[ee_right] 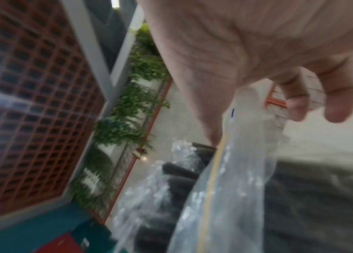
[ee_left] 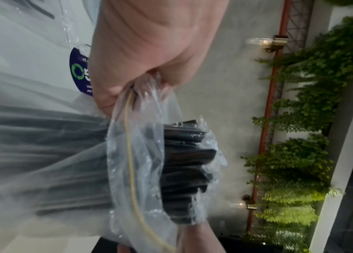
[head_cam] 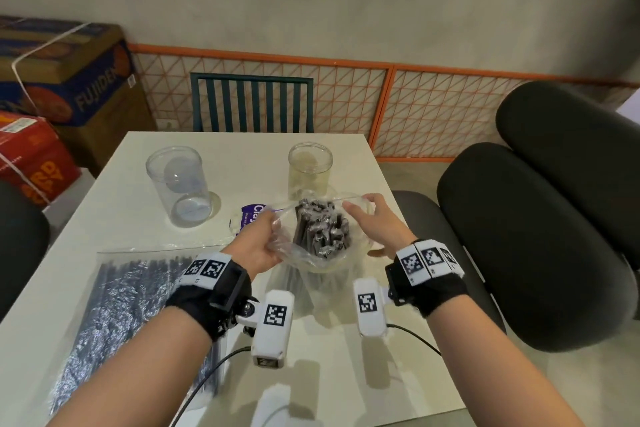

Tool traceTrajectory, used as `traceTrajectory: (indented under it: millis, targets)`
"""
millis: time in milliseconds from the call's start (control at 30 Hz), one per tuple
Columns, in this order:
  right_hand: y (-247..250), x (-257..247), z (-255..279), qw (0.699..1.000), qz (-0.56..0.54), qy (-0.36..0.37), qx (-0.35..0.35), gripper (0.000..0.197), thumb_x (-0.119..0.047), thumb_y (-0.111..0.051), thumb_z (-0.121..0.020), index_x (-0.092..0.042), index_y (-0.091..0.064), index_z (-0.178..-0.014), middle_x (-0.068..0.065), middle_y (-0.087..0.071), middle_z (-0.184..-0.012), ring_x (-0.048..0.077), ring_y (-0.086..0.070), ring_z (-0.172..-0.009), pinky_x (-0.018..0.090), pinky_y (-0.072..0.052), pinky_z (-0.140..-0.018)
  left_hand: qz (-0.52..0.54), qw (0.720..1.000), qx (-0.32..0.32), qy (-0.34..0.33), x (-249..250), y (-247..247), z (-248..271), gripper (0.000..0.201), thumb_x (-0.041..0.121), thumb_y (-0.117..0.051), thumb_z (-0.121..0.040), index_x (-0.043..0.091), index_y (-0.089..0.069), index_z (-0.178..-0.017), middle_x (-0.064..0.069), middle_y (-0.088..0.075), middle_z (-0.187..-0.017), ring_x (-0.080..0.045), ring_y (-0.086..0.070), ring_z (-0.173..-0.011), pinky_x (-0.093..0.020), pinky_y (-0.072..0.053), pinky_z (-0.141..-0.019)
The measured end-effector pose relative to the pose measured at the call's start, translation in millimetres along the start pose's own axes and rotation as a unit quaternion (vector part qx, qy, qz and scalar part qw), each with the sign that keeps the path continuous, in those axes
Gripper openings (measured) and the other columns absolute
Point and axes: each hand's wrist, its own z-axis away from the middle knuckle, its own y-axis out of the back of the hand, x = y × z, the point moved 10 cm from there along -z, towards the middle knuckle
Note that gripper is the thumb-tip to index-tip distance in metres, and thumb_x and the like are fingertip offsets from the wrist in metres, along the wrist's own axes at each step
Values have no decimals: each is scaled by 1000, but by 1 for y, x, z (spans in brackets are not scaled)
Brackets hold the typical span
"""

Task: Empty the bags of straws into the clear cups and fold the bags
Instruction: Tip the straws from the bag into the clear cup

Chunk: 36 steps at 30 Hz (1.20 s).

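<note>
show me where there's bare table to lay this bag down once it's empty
Bare table lies along the far edge between the two clear cups, and at the near right corner beside the right hand. The near left is crowded: the second bag of straws lies flat there. The open bag fills the middle.

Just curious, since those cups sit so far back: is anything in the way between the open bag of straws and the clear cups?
Nothing visible blocks it. The open bag, held by both hands, stands just in front of the right cup; the left cup has bare table before it.
</note>
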Motion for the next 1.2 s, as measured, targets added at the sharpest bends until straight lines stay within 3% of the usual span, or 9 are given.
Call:
traceTrajectory:
  millis: [133,267,433,567,667,800,933,1067,1200]
  targets:
    - [-14,5,12,996,-60,15,-65,31,-20,-50,-95,-25,-43,-124,7,-58,-104,20,-60,-79,29,-51,-48,16,999,-27,-43,1,-13,17,26,25,-49,-94,15,-46,-70,3,-46,-40,-7,-43,-31,-14,-36,-32]
    - [-35,30,9,929,-343,-99,-98,25,8,-32,-88,-6,-49,-76,3,-52,-51,14,-54,-46,25,-48,-47,-192,980,24,-39,-2,2,27,23,18,-58,-89,15,-48,-109,-7,-53,-96,-23,-53,-87,-34,-48,-55]
    - [-50,56,5,873,-453,-141,-114,16,-15,-54,-67,-8,-45,-79,10,-47,-64,24,-55,-56,42,-45,-77,-46,997,-20,52,-24,11,21,12,4,-39,-98,4,-51,-99,-21,-50,-115,-37,-57,-99,-40,-57,-46]
    - [-43,50,6,908,-374,-128,-134,31,-42,-58,-87,-11,-59,-92,10,-67,-91,29,-69,-80,52,-54,-78,90,992,-31,88,-32,12,17,23,0,-32,-99,1,-53,-89,-26,-42,-139,-44,-40,-129,-57,-38,-94]
    - [-15,49,0,951,-303,-65,13,34,-31,-57,-92,-7,-57,-116,10,-64,-107,26,-63,-88,37,-53,-68,87,991,-32,100,-40,12,14,28,7,-30,-99,6,-46,-122,-30,-31,-145,-52,-38,-127,-63,-41,-86]
    - [13,30,4,978,-90,77,171,10,-9,-51,-91,-3,-54,-98,9,-60,-94,22,-56,-80,29,-46,-69,-40,996,-57,54,-35,4,8,53,28,-53,-87,30,-34,-136,-18,-23,-152,-46,-36,-130,-65,-51,-70]
    - [8,27,5,974,-142,93,149,16,2,-35,-93,-13,-34,-97,3,-45,-72,14,-44,-59,19,-35,-50,-149,989,-23,-2,-20,-7,14,26,38,-51,-91,20,-55,-110,-9,-60,-115,-24,-60,-95,-38,-52,-68]
    - [-31,63,-8,940,-326,-99,1,27,-5,-34,-96,2,-60,-93,12,-64,-68,19,-62,-53,18,-49,-44,-108,994,16,17,-23,0,13,28,39,-54,-89,15,-60,-77,-3,-62,-77,-18,-55,-68,-28,-47,-59]
    - [-60,93,-8,902,-366,-214,-77,56,-49,-36,-96,0,-64,-104,24,-68,-104,34,-67,-97,49,-53,-87,-71,996,35,33,-31,15,9,16,26,-48,-84,15,-57,-76,-1,-50,-77,-16,-44,-62,-27,-43,-58]
